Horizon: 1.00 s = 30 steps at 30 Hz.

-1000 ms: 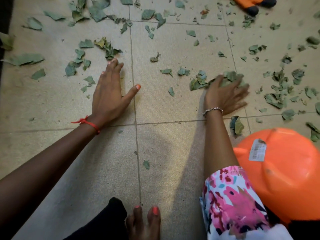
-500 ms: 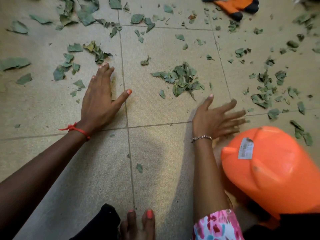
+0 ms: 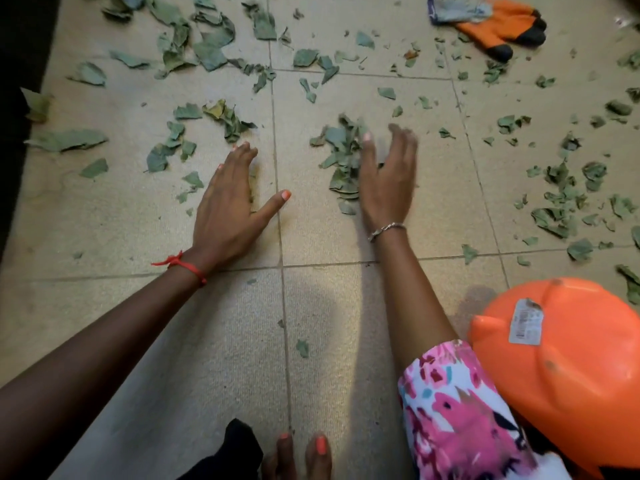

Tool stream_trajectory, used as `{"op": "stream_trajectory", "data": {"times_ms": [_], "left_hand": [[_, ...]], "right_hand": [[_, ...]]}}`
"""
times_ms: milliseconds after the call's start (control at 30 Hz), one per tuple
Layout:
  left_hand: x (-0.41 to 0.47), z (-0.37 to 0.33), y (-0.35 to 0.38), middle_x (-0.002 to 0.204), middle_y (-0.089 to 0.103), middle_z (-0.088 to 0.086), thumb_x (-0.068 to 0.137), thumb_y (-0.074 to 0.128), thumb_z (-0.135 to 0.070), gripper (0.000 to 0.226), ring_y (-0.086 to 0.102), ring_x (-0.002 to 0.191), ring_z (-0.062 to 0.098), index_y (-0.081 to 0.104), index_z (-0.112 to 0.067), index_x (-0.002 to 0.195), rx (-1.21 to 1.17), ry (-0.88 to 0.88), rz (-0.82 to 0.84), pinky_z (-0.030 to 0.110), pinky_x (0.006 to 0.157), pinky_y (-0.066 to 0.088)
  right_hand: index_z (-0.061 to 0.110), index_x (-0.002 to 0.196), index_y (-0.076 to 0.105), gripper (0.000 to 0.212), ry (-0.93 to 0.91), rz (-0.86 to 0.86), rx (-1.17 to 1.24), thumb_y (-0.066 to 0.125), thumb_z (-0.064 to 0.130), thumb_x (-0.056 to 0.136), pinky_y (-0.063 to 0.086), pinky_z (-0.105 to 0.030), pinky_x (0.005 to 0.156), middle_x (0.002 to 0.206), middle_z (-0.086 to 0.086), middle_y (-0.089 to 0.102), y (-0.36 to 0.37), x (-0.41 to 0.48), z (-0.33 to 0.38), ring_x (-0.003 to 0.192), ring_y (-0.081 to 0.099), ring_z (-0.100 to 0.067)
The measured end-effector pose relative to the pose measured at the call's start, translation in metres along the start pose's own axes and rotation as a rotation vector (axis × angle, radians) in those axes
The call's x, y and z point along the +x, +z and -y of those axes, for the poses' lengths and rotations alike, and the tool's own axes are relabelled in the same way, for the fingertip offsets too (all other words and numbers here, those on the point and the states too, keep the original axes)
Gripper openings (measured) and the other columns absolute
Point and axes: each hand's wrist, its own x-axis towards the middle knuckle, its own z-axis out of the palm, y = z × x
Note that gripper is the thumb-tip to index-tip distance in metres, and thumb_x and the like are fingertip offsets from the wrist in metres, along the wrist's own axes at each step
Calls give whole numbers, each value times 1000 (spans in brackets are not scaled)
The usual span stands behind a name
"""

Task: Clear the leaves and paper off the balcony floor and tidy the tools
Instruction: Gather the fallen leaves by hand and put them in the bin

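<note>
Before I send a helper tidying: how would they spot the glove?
From the big orange plastic tub, look across the beige tiled floor to its far edge. The orange fabric glove lies there; only it has black fingertips, unlike the grey cloth beside it.

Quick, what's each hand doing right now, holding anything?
Left hand: open, flat on the floor tiles.
Right hand: open, fingers straight against the leaf pile, gripping nothing.

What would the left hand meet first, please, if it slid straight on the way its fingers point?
Most likely the small clump of curled leaves just beyond the left hand; the clump sits slightly left of that line, so the hand might only clip its edge.
</note>
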Motion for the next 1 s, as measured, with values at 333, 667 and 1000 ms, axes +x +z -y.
{"op": "stream_trajectory", "data": {"times_ms": [333, 667, 1000], "left_hand": [[-1, 4, -1, 155, 25, 3, 86, 48, -53, 74, 24, 140, 10, 29, -12, 145, -189, 2, -48, 33, 115, 25], [-12, 32, -34, 150, 33, 1, 90, 40, -47, 59, 18, 137, 1, 42, -12, 137, -298, -129, -316, 26, 117, 16], [-4, 78, -66, 153, 23, 9, 92, 44, -47, 62, 16, 144, 21, 33, -11, 141, -69, -257, -319, 46, 118, 16]], "right_hand": [[15, 141, 39, 53, -324, 336, -91, 29, 46, 98, 21, -38, 116, 148, -5, 38, 35, -5, 31, 139, 31, -19], [12, 150, 6, 90, -48, 256, -150, 29, 71, 85, -2, -40, 119, 158, -13, 2, 34, -97, 58, 146, -3, -23], [24, 150, -6, 111, -394, 343, -350, 35, 87, 69, -7, -51, 116, 156, -15, -14, 100, -47, 104, 143, -14, -35]]}}
